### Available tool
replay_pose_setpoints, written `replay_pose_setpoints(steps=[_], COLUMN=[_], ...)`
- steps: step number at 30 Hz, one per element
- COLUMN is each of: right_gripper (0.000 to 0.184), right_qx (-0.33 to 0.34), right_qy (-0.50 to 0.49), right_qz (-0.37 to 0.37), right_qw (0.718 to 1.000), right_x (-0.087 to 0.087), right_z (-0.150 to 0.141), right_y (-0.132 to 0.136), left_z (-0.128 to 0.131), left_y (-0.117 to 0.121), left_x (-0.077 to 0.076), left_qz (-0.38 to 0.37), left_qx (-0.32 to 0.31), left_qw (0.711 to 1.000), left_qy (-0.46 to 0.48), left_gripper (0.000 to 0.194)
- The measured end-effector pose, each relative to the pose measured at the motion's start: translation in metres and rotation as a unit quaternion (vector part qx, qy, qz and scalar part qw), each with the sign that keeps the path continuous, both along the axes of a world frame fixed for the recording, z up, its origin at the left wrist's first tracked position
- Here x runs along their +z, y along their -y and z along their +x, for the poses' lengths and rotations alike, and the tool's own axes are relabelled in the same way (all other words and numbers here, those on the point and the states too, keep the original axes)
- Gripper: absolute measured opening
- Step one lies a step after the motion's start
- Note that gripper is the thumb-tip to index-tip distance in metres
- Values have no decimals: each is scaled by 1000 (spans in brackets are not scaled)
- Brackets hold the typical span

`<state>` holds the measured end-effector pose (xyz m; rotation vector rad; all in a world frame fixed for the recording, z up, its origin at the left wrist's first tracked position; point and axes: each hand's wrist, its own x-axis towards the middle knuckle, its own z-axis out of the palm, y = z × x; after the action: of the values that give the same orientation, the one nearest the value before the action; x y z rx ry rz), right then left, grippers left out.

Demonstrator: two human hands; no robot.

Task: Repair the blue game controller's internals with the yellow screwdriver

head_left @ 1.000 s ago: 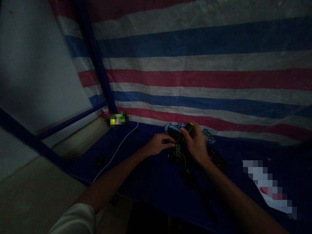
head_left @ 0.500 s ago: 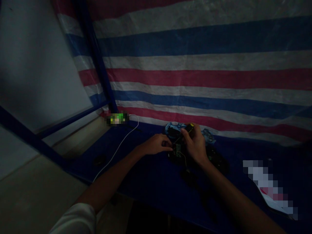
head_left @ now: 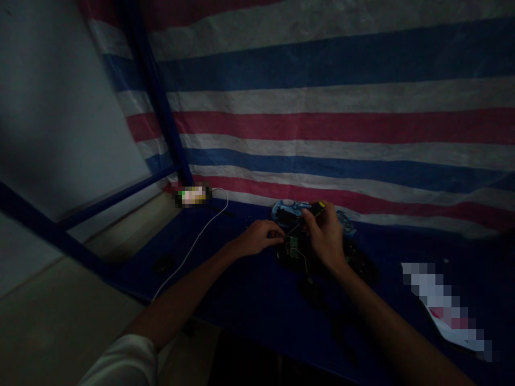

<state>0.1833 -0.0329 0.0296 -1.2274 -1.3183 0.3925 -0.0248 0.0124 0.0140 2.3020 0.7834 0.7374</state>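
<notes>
My right hand (head_left: 326, 236) is wrapped round a screwdriver (head_left: 317, 208) with a black and yellow handle. Its thin shaft slants down to the left, towards the fingertips of my left hand (head_left: 261, 237). Those fingers are bent together at the left edge of a black chassis (head_left: 358, 262), which looks like the base of a toy car; whether they grip a small part is too dark to see. A small green circuit board (head_left: 294, 247) with a thin pale wire sits on the chassis. Just behind lies a light-blue toy car body shell (head_left: 287, 209), partly hidden by my right hand.
All this rests on a dark blue surface (head_left: 249, 300). A white cable (head_left: 201, 230) runs from a blurred, lit object (head_left: 192, 195) at the back left. A dark round object (head_left: 163, 264) lies at left, a white sheet (head_left: 450, 327) at right. Striped sheeting (head_left: 322, 128) hangs behind.
The screwdriver and my right hand have shifted very slightly to the right. My left hand stays at the chassis; the whole view has moved a little.
</notes>
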Motion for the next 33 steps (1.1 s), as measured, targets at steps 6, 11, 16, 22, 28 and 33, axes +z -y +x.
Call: replay_pose_setpoints(steps=[6,11,16,22,28,33], right_gripper=[44,44,42,37,39,39], right_qx=[-5,-10,-11,-15,-6,-12], right_qy=[-14,-17,-31,-33,-41,-33], right_qz=[15,21,32,40,39,36], right_qw=[1000,1000,999,999,998,999], right_x=[-6,-6,-4,-3,-9,-6], right_z=[2,1,-1,-1,1,1], right_y=[-2,0,3,3,0,1], left_z=[2,3,3,4,5,6], left_y=[2,4,3,2,3,4], left_x=[0,2,1,-2,-3,-3], left_qz=[-30,-38,-40,-49,-52,-36], left_qx=[27,44,50,53,62,64], left_qw=[999,998,997,997,997,997], left_qy=[29,30,31,30,21,24], left_gripper=[13,14,15,15,15,14])
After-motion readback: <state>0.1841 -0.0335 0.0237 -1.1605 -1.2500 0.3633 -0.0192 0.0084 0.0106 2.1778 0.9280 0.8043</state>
